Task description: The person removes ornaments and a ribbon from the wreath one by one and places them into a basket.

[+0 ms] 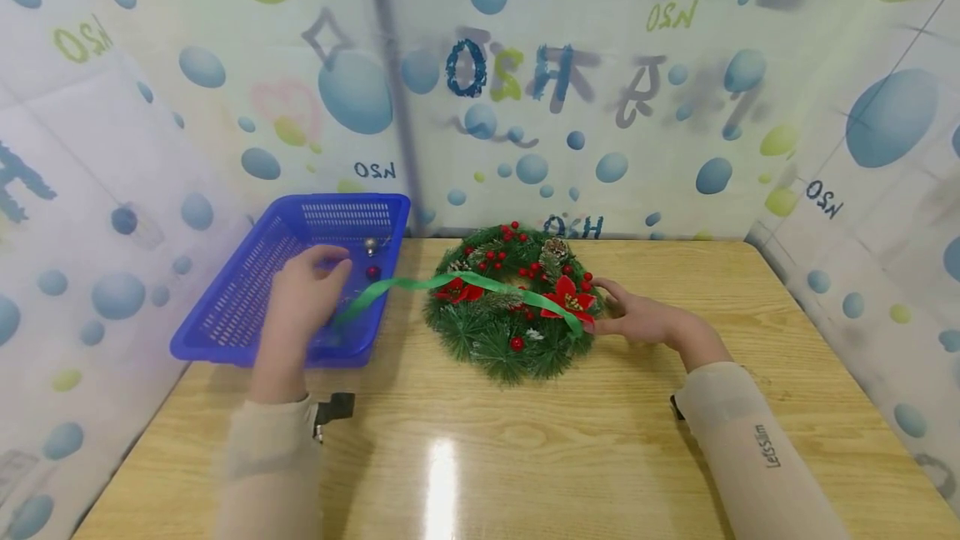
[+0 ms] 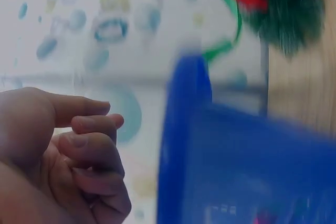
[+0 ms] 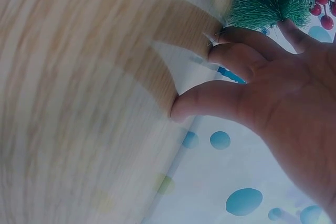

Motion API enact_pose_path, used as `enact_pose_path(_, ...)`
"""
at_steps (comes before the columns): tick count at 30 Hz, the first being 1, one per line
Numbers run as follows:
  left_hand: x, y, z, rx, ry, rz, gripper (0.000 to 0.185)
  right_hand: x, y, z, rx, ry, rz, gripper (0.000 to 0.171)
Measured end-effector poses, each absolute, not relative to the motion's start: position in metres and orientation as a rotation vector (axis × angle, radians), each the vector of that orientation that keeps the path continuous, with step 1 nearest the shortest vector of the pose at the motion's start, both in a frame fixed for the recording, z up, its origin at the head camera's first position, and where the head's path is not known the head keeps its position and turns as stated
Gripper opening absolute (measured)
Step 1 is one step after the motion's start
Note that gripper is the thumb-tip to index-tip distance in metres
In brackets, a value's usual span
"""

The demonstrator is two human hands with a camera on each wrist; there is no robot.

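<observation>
A wooden table [image 1: 480,440] stands between walls with blue bubble print. The left hand [image 1: 303,294], fingers loosely curled, holds nothing above the blue basket [image 1: 247,307]. The right hand [image 1: 637,319], fingers spread, touches the wreath [image 1: 510,307]; only the head view shows the green ribbon [image 1: 420,283] running across it to the basket.

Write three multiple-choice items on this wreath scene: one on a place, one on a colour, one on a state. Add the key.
1. Where does the blue plastic basket stand?
A. Left of the green pine wreath
B. Right of it
C. On it

2. What colour is the satin ribbon across the wreath?
A. Gold
B. Green
C. White

3. How is the right hand?
A. Raised high
B. Inside the basket
C. Touching the wreath's edge

Key: 1 A, the basket sits at the wooden table's left corner; 2 B, the band is green; 3 C, its fingers meet the needles.
</observation>
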State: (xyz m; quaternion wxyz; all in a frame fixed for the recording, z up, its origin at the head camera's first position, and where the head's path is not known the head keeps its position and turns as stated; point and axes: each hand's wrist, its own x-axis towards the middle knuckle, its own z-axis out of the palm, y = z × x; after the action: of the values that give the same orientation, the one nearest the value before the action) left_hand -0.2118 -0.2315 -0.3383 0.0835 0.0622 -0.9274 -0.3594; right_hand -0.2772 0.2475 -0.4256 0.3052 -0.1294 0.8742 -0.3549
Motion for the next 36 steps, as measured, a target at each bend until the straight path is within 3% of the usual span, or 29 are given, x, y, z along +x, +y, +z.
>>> enact_pose_path(7,-0.217,-0.158,-0.344,-0.046,-2.819,-1.150,0.041,-0.276,0.249,-0.423,-0.342,2.319,-0.929,0.106)
enact_pose_path(13,-0.239,-0.119,-0.370,-0.161,-2.933,-1.149,0.046,-0.275,0.249,-0.424,-0.331,2.310,-0.955,0.104)
enact_pose_path(18,-0.260,-0.108,-0.390,-0.138,-3.030,-1.100,0.047,-0.274,0.247,-0.426,-0.343,2.308,-0.955,0.104)
enact_pose_path(22,-0.269,-0.105,-0.396,-0.116,-3.083,-1.043,0.036,-0.275,0.248,-0.425,-0.347,2.320,-0.943,0.105)
enact_pose_path(36,-0.259,-0.111,-0.378,-0.135,-3.039,-1.023,0.029,-0.277,0.247,-0.427,-0.331,2.322,-0.934,0.108)
